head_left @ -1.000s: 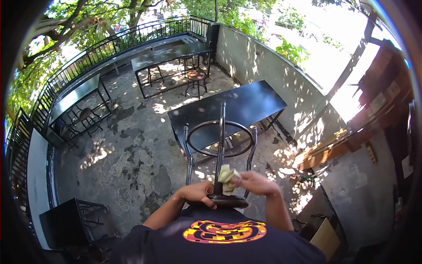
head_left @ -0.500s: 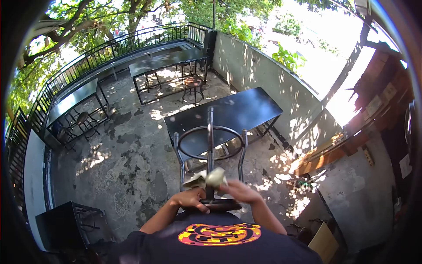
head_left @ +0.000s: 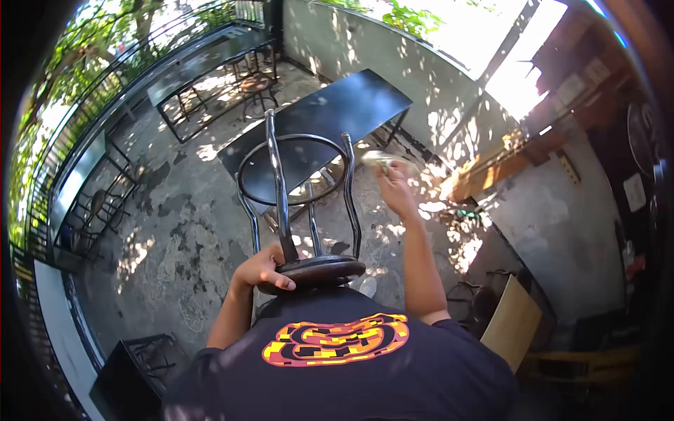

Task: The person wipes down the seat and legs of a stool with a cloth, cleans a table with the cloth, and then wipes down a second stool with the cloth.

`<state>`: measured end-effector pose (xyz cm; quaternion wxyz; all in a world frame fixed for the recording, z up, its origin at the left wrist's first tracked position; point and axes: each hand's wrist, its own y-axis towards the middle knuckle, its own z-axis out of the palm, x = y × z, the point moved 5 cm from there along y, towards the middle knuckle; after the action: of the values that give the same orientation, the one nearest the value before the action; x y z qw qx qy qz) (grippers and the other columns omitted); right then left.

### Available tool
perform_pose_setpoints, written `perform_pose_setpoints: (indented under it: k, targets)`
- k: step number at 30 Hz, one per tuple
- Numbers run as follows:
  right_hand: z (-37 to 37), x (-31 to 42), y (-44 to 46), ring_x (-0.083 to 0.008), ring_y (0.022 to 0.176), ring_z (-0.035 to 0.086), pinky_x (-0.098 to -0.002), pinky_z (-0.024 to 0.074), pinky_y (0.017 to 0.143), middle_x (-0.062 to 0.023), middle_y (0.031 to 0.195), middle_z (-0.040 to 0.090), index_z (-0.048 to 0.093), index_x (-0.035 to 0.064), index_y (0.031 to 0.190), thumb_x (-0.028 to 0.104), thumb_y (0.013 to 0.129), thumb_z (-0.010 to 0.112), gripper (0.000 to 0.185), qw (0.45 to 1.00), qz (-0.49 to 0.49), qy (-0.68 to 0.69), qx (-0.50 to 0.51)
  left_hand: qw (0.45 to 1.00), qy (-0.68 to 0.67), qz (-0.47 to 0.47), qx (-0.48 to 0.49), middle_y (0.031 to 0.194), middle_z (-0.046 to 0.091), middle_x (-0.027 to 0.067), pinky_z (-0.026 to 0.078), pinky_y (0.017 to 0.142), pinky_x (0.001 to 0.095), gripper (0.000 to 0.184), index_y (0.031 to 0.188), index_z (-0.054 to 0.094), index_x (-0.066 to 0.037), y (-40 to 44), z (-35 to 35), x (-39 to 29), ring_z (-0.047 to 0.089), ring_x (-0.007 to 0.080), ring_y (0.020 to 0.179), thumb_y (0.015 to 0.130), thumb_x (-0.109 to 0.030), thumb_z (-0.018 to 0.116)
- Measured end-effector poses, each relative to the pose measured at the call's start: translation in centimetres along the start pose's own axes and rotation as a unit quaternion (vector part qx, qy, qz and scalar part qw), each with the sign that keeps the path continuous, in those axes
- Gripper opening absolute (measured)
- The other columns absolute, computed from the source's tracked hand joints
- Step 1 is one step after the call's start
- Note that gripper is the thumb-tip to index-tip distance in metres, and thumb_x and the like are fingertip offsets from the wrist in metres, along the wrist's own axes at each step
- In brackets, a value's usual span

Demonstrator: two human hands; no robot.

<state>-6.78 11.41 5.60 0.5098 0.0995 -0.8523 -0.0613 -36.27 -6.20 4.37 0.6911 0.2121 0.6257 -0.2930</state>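
While the left hand [head_left: 265, 272] grips the stool [head_left: 316, 270], the right hand [head_left: 397, 191] lifts a cloth [head_left: 385, 161].

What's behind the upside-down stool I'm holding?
Behind the upturned stool, a black table and patchy concrete floor show between its legs. Whatever the seat covers can't be seen.

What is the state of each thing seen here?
Held stool: upside down, legs up
Left hand: closed on stool's seat
Right hand: raised, holding cloth
Cloth: blurred, away from held stool
Black table behind held stool: upright
Brown-topped stool: upright
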Motion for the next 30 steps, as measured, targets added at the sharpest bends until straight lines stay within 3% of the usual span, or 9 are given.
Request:
perform_pose_setpoints:
  k: [2,5,7,11,14,18,21,26,30]
  targets:
    - [4.0,-4.6,0.8,-0.0122,0.083,0.052,-0.0293,0.0465,0.077,-0.0017,0.089,0.054,0.065,0.0045,0.115,0.046,0.109,0.049,0.045,0.997,-0.034,0.061,-0.015,0.999,-0.027,0.021,0.028,0.094,0.068,0.0084,0.045,0.081,0.0289,0.048,0.091,0.07,0.005,0.4,0.6,-0.7,0.061,0.0168,0.09,0.062,-0.029,0.087]
    - [5.9,-2.3,-2.5,-0.0069,0.082,0.048,-0.0237,0.0427,0.072,0.0019,0.089,0.051,0.064,0.006,0.113,0.048,0.11,0.045,0.046,0.98,0.097,0.171,0.027,1.0,-0.014,0.01,0.017,0.098,0.067,0.0079,0.045,0.084,0.0295,0.046,0.092,0.07,0.005,0.2,0.7,-1.6,0.06,0.0185,0.093,0.061,-0.026,0.086]
    - [5.5,-1.2,-5.8,-0.0149,0.09,0.055,-0.0306,0.0456,0.09,-0.0057,0.099,0.056,0.067,0.0021,0.118,0.046,0.107,0.053,0.047,0.966,0.175,0.094,0.165,1.0,0.007,0.025,-0.007,0.099,0.067,0.0075,0.045,0.085,0.0296,0.045,0.092,0.07,0.005,0.0,0.6,-1.9,0.061,0.0189,0.094,0.06,-0.024,0.086]
    - [3.9,-2.0,-9.9,-0.0153,0.105,0.059,-0.0324,0.0457,0.094,-0.0063,0.109,0.065,0.07,0.0018,0.119,0.034,0.108,0.055,0.038,0.973,0.07,0.105,0.193,0.998,0.034,0.049,0.022,0.105,0.072,0.0132,0.047,0.088,0.0338,0.038,0.084,0.073,0.004,-1.3,-0.1,1.0,0.065,0.0248,0.101,0.061,-0.022,0.086]
    - [0.5,0.6,-10.4,-0.0151,0.107,0.058,-0.0325,0.0456,0.095,-0.0053,0.107,0.064,0.071,0.0,0.117,0.032,0.107,0.056,0.037,0.916,0.158,0.226,0.291,0.995,0.03,0.09,0.044,0.097,0.07,0.0112,0.047,0.083,0.0331,0.038,0.08,0.072,0.007,-0.6,0.6,-0.1,0.062,0.0207,0.094,0.063,-0.023,0.089]
    - [-0.3,-1.7,-6.2,-0.0127,0.103,0.06,-0.0299,0.0458,0.094,-0.0018,0.109,0.065,0.068,0.0014,0.122,0.036,0.108,0.055,0.04,0.968,0.086,0.215,0.1,0.994,0.058,0.046,0.077,0.091,0.068,0.0137,0.044,0.076,0.0361,0.039,0.063,0.06,0.007,0.3,-0.2,0.1,0.06,0.0211,0.088,0.064,-0.024,0.085]
    - [3.4,-6.3,-3.4,-0.0108,0.1,0.061,-0.0285,0.0509,0.082,-0.0034,0.115,0.067,0.066,0.0034,0.128,0.034,0.109,0.053,0.038,0.894,0.182,0.408,0.039,0.99,0.079,0.058,0.102,0.09,0.068,0.0139,0.044,0.076,0.0359,0.039,0.063,0.06,0.007,0.7,-0.7,2.0,0.061,0.0221,0.087,0.064,-0.023,0.085]
    - [5.6,-7.7,-4.8,-0.0142,0.104,0.062,-0.0316,0.0507,0.087,-0.0054,0.119,0.066,0.062,0.0037,0.128,0.038,0.109,0.052,0.041,0.967,0.062,0.245,-0.006,0.995,0.035,0.035,0.085,0.103,0.07,0.0135,0.047,0.089,0.0349,0.039,0.088,0.071,0.006,0.3,0.4,0.6,0.064,0.0255,0.097,0.064,-0.021,0.086]
    - [8.0,-8.8,-10.9,-0.0218,0.115,0.062,-0.0399,0.0491,0.1,-0.0108,0.129,0.064,0.052,0.0009,0.141,0.034,0.11,0.05,0.045,0.811,0.227,0.519,0.144,0.998,0.008,0.045,0.048,0.106,0.07,0.0115,0.047,0.089,0.0321,0.04,0.092,0.073,0.004,-0.8,-0.4,1.0,0.063,0.0205,0.099,0.062,-0.017,0.087]
